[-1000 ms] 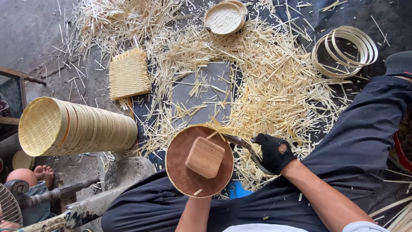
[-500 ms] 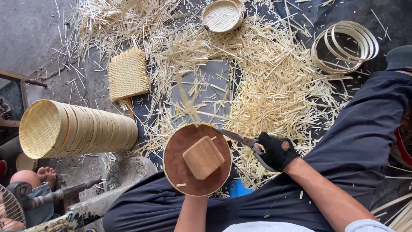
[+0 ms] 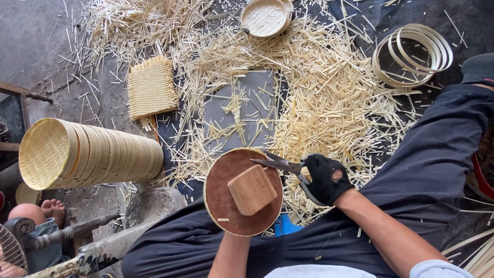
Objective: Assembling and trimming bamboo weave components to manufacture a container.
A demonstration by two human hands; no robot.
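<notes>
Round brown disc (image 3: 226,206) with thin woven bamboo rim sits on your lap, wooden block (image 3: 252,189) on top as handle. Your left hand hidden beneath the disc; grip cannot be told, only forearm shows. Your right hand (image 3: 325,179), black-gloved, closed around scissors (image 3: 280,164), blades at disc's upper edge, apparently so stray strip ends get trimmed flush. Beyond: bamboo offcuts (image 3: 329,103) strewn over floor, square woven mat (image 3: 151,88), stack of finished round trays (image 3: 87,153) on its side, bamboo hoops (image 3: 411,54), small woven tray (image 3: 265,18).
</notes>
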